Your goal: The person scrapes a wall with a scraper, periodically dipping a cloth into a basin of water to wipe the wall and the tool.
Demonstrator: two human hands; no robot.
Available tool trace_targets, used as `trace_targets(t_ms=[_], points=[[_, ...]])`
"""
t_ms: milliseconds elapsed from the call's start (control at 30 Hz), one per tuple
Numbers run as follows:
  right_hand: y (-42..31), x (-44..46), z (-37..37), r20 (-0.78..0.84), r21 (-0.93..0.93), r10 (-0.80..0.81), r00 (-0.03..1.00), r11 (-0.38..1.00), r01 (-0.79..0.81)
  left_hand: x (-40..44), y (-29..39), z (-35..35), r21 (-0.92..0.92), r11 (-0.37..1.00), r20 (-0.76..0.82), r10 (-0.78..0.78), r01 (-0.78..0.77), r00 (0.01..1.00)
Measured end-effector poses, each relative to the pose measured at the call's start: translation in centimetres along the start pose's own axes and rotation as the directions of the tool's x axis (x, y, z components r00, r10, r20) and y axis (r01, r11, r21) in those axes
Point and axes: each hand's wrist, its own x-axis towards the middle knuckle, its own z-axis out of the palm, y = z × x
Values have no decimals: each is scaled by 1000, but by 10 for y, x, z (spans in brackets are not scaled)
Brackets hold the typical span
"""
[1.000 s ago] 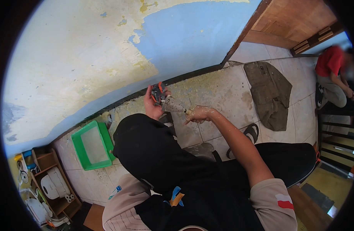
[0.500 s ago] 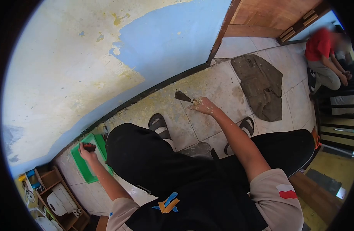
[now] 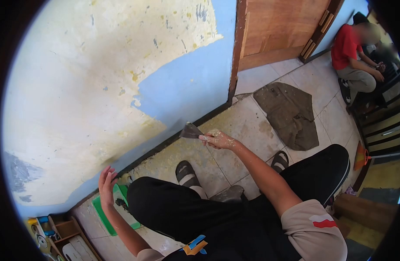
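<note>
My right hand (image 3: 217,139), flecked with pale crumbs, grips the handle of a paint scraper (image 3: 191,130). The broad dark blade points left, near the foot of the wall. My left hand (image 3: 107,185) is raised with its fingers apart and holds nothing. Below it, a green tray (image 3: 105,217) rests on the floor by my knee. In the tray lies a dark, brush-like object (image 3: 121,203), partly hidden by my leg. In front of me the wall (image 3: 108,100) shows pale scraped patches beside light blue paint (image 3: 187,82).
Paint crumbs litter the floor tiles (image 3: 178,167) along the wall. A brown cloth (image 3: 287,115) lies near the wooden door (image 3: 280,32). A person in red (image 3: 346,45) squats at the far right beside black slats (image 3: 383,130). A wooden shelf (image 3: 65,228) stands lower left.
My left hand has let go of the dark brush-like object, which now lies in the green tray, and has risen towards the wall. The scraper has moved left, nearer the wall. My view has shifted upward.
</note>
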Motion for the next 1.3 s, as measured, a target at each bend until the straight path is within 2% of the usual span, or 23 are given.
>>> trace_targets(t_ms=[33,100,133,200,233,300,367,400,467,533,567,600,633,667,733,767,833,933,1033,1167,1233,1300], points=[[-24,-3,0,-3,-6,-13,1000,1000,13,-2,42,18,23,997,199,63,-69,978],[-71,-11,-4,39,185,-275,961,947,263,4,106,45,32,966,495,208,-257,844],[-95,-21,-6,43,183,-281,959,946,269,1,144,67,63,942,567,237,-328,789],[-138,-41,-15,-245,294,-469,848,798,526,-7,208,121,92,893,683,266,-441,680],[-150,-48,-22,-242,294,-475,846,795,531,-10,231,149,93,872,729,270,-481,630],[-164,-59,-37,-452,419,-426,784,674,608,-14,263,212,76,858,720,305,-508,624],[-167,-65,-55,-483,446,-418,770,639,627,-11,275,268,134,866,650,290,-481,702],[-167,-69,-62,-512,471,-400,760,609,638,-5,272,293,113,855,625,334,-506,705],[-166,-76,-73,-516,464,-385,765,625,628,11,262,337,93,836,592,390,-540,706],[-163,-74,-82,-534,437,-382,755,639,633,24,254,372,-157,796,532,567,-585,629],[-158,-73,-87,-534,438,-386,753,635,636,29,251,384,-153,793,532,569,-590,627],[-158,-75,-90,-517,395,-373,770,694,602,31,251,394,-160,832,479,536,-531,696],[-157,-77,-91,-502,351,-357,788,748,563,33,250,403,-171,867,426,493,-468,758],[-156,-77,-93,-503,352,-361,785,745,567,33,247,413,-168,865,426,496,-473,756],[-155,-74,-95,-485,383,-328,811,754,534,33,243,428,-362,856,279,477,-369,833],[-154,-72,-95,-483,384,-329,811,753,534,39,237,432,-360,856,277,477,-371,834],[-156,-70,-97,-495,328,-322,807,791,517,53,226,442,-326,814,149,547,-481,824],[-160,-65,-98,-521,305,-330,787,789,533,59,222,450,-361,789,80,558,-498,826],[-157,-51,-98,-555,249,-370,745,781,573,62,221,450,-363,802,69,531,-475,844],[-159,-50,-93,-568,268,-338,750,786,558,68,219,452,-371,786,48,548,-495,835],[-160,-51,-91,-551,309,-332,766,772,556,66,219,452,-309,748,-3,617,-587,787],[-160,-52,-93,-538,328,-317,781,775,540,66,219,452,-290,737,-23,633,-611,774]])
